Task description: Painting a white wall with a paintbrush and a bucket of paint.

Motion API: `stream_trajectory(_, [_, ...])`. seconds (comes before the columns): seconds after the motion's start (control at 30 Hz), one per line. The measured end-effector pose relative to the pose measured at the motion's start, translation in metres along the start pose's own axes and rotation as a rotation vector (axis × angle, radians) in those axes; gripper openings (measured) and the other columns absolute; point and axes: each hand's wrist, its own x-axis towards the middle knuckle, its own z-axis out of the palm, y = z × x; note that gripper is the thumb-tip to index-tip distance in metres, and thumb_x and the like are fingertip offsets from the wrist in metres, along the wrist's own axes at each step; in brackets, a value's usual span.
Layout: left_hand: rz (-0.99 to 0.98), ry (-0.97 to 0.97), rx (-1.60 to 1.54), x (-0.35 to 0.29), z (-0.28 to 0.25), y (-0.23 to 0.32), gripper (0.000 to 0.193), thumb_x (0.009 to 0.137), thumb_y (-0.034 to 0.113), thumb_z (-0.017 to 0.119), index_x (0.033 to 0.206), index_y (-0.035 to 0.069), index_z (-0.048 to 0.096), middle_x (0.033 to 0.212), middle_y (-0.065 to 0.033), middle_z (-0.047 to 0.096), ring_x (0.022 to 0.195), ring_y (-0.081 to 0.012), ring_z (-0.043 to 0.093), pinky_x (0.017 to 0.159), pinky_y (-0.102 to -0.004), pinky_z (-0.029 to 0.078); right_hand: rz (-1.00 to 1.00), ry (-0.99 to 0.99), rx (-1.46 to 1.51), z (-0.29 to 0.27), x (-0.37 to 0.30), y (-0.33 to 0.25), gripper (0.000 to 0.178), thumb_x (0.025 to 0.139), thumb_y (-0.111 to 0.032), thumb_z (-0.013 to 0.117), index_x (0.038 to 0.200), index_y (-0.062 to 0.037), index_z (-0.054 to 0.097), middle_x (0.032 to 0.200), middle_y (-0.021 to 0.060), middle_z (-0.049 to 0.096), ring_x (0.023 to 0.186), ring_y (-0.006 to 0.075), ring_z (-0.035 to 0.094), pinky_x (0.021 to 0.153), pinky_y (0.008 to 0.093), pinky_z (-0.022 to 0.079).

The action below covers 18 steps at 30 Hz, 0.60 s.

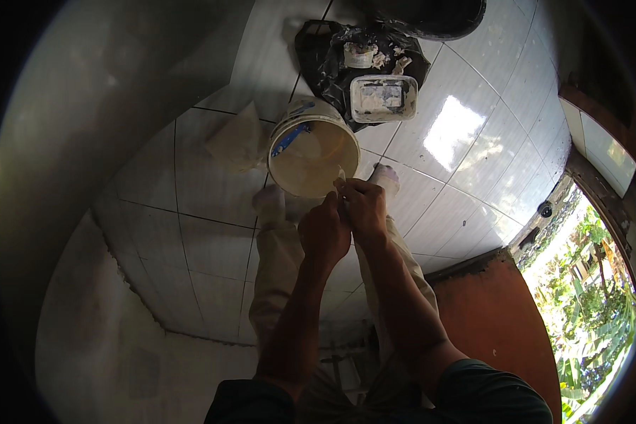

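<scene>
A round whitish bucket [273, 167] stands on the floor in front of me, with pale cloudy liquid inside. Inside it, a blue-handled tool [290, 140] leans against the left wall. My left hand [324, 230] and my right hand [364, 209] meet at the bucket's near right rim, fingers closed. A small pale piece [341, 172] sticks up from between the right fingertips, over the bucket's edge. Its kind is too small to tell, and what the left fingers grip is hidden.
Beyond the bucket, a rectangular whitish tub [384, 119] and a small crusted container [359, 55] sit on a black plastic sheet [321, 53]. A pale bag [237, 141] lies left of the bucket. An orange-brown panel [495, 318] and an opening onto greenery are at right.
</scene>
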Motion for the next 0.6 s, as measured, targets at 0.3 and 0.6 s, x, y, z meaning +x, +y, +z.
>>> stream_trajectory(0.3, [0.106,0.024,0.042,-0.006,0.002,-0.011,0.018,0.094,0.021,0.057,0.094,0.003,0.057,0.070,-0.0192,0.066,0.068,-0.0394,0.068,0.065,-0.0525,0.052,0.136,0.032,-0.087,0.008,0.001,-0.016,0.023,0.087,-0.011,0.066,0.098,0.0052,0.077,0.079,0.0083,0.071,0.070,0.0113,0.062,0.067,0.0279,0.051])
stream_trajectory(0.6, [0.155,-0.014,-0.005,-0.004,-0.007,-0.006,0.015,0.092,0.018,0.058,0.096,0.003,0.057,0.076,-0.0167,0.067,0.072,-0.0366,0.069,0.064,-0.0490,0.048,-0.025,0.176,-0.270,0.016,0.013,0.000,0.022,0.087,-0.015,0.069,0.092,0.0052,0.076,0.072,0.0089,0.069,0.065,0.0144,0.061,0.064,0.0329,0.050])
